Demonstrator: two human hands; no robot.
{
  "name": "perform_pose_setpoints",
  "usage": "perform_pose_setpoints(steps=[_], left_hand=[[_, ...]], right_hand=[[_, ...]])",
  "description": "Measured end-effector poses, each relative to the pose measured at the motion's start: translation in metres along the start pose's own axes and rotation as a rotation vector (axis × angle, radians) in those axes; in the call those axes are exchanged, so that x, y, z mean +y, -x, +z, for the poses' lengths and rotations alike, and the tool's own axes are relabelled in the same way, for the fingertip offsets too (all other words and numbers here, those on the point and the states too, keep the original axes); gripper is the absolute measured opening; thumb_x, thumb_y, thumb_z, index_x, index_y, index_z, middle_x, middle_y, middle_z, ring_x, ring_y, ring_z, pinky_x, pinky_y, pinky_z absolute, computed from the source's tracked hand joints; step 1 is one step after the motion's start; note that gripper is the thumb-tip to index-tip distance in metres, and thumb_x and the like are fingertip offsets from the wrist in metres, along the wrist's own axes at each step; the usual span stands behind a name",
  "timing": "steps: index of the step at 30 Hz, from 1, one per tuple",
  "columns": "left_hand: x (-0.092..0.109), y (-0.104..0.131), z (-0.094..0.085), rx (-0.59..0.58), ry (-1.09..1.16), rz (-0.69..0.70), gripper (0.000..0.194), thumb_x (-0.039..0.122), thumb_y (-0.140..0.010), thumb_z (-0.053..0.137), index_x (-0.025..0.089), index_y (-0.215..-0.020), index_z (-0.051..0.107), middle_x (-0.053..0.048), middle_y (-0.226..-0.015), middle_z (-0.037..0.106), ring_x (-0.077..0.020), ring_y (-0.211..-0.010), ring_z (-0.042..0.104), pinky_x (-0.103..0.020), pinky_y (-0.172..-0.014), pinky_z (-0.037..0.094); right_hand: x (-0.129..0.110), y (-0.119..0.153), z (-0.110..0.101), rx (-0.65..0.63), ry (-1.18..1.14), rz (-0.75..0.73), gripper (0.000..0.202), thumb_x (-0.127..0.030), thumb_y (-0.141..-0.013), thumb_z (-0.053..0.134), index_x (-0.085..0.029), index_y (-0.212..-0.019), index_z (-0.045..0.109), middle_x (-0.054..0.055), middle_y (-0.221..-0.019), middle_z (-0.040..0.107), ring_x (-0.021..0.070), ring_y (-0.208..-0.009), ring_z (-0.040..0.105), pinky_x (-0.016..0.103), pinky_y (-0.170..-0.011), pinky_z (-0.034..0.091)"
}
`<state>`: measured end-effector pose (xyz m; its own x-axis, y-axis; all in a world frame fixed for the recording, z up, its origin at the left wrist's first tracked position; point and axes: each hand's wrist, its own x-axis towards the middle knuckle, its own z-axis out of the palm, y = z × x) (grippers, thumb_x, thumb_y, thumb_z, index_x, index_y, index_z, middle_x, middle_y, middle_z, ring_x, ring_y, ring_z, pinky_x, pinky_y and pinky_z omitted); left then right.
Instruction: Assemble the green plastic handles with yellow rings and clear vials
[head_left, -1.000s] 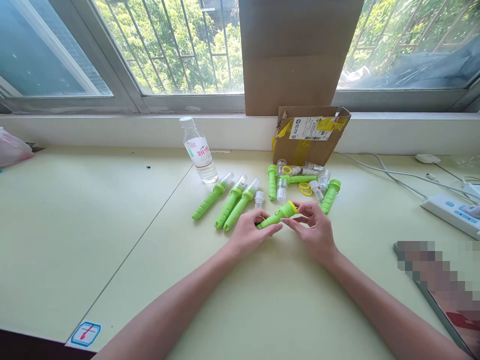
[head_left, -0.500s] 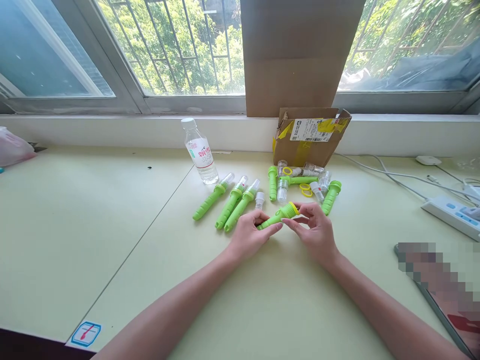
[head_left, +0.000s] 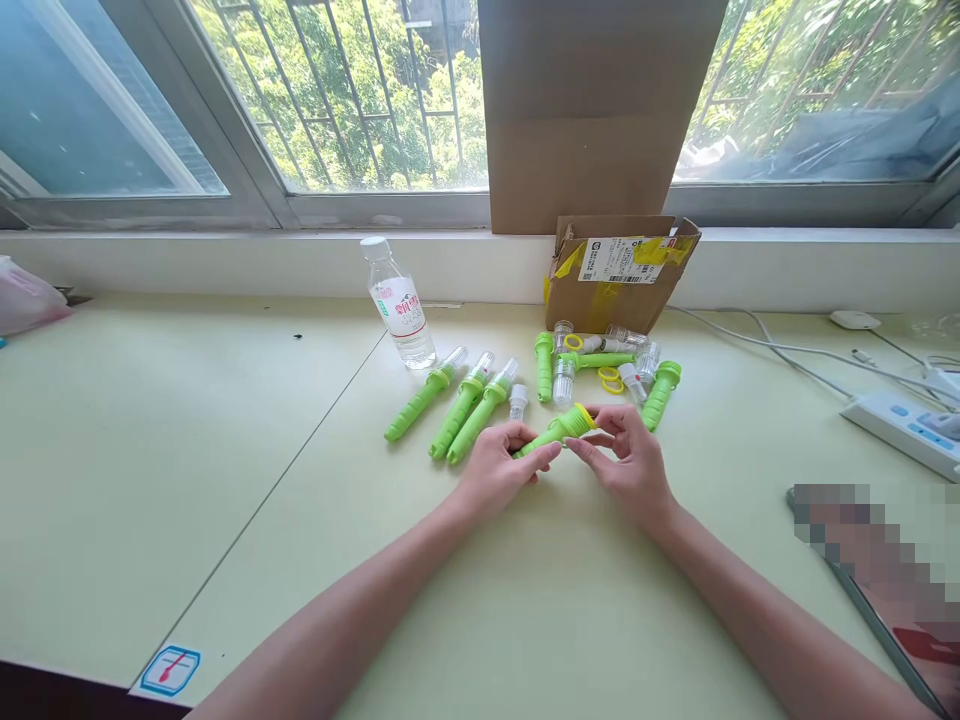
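My left hand (head_left: 501, 466) is closed around the narrow end of a green plastic flashlight-shaped tube (head_left: 553, 434). A yellow ring (head_left: 585, 416) sits around the tube's wide threaded end. My right hand (head_left: 622, 455) pinches at that end, thumb below and fingers at the ring. Just left of the tube stands a small white-capped clear piece (head_left: 518, 401). Beyond my left hand lie three green tubes with clear tops, the closest being a green tube (head_left: 480, 420). Loose yellow rings (head_left: 611, 380), clear caps (head_left: 564, 382) and another green tube (head_left: 661, 395) lie beyond my right hand.
A water bottle (head_left: 401, 310) stands behind the green tubes. An opened cardboard box (head_left: 619, 290) is at the back by the window. Cables and a power strip (head_left: 904, 432) lie on the right, with a phone-like device (head_left: 862, 600) at the right edge.
Both hands stay on the green tube with almost no movement. My left thumb has drawn back slightly to the left; the view has shifted a little.
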<state>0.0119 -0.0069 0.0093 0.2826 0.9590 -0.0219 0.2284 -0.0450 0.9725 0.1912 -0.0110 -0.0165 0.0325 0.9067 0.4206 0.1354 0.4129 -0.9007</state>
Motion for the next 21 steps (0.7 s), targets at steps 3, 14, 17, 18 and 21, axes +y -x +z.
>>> perform_pose_setpoints(steps=[3,14,17,18,21], left_hand=[[0.0,0.0,0.0,-0.009,0.004,0.001,0.033,0.047,-0.078,0.066,0.014,-0.078,0.064,-0.004,-0.07,0.068,-0.0135,-0.056,0.061,-0.023,-0.054,0.047],[-0.003,-0.001,0.002,-0.019,-0.141,0.075,0.037,0.051,-0.083,0.058,0.015,-0.075,0.065,-0.002,-0.064,0.062,-0.0119,-0.054,0.055,-0.023,-0.051,0.039],[-0.006,-0.001,0.003,0.066,-0.24,0.155,0.034,0.05,-0.076,0.067,0.017,-0.083,0.063,0.002,-0.061,0.055,-0.0117,-0.056,0.05,-0.023,-0.051,0.035],[-0.007,-0.001,0.004,0.095,-0.27,0.181,0.035,0.048,-0.072,0.07,0.018,-0.087,0.062,0.003,-0.06,0.054,-0.0116,-0.056,0.048,-0.023,-0.052,0.034],[-0.01,0.0,0.005,0.118,-0.303,0.214,0.031,0.042,-0.073,0.071,0.019,-0.089,0.058,0.004,-0.063,0.056,-0.0113,-0.056,0.049,-0.023,-0.053,0.033]], right_hand=[[-0.001,0.0,0.0,0.014,0.012,-0.015,0.029,-0.029,-0.075,0.073,-0.024,-0.084,0.047,0.002,-0.096,0.059,0.018,-0.088,0.064,0.036,-0.072,0.061],[0.002,0.003,0.001,0.031,0.07,0.033,0.034,-0.034,-0.075,0.072,-0.024,-0.088,0.042,0.007,-0.11,0.061,0.0214,-0.092,0.067,0.035,-0.066,0.062],[0.003,0.003,0.0,0.053,0.089,0.037,0.035,-0.035,-0.073,0.075,-0.024,-0.086,0.044,0.007,-0.107,0.062,0.0207,-0.084,0.069,0.038,-0.068,0.062],[0.003,0.003,-0.001,0.058,0.092,0.042,0.036,-0.035,-0.072,0.075,-0.023,-0.086,0.044,0.007,-0.106,0.062,0.0205,-0.082,0.069,0.038,-0.068,0.062],[0.002,0.002,-0.001,0.064,0.088,0.041,0.035,-0.035,-0.071,0.076,-0.023,-0.084,0.046,0.006,-0.101,0.063,0.0223,-0.086,0.069,0.039,-0.069,0.062]])
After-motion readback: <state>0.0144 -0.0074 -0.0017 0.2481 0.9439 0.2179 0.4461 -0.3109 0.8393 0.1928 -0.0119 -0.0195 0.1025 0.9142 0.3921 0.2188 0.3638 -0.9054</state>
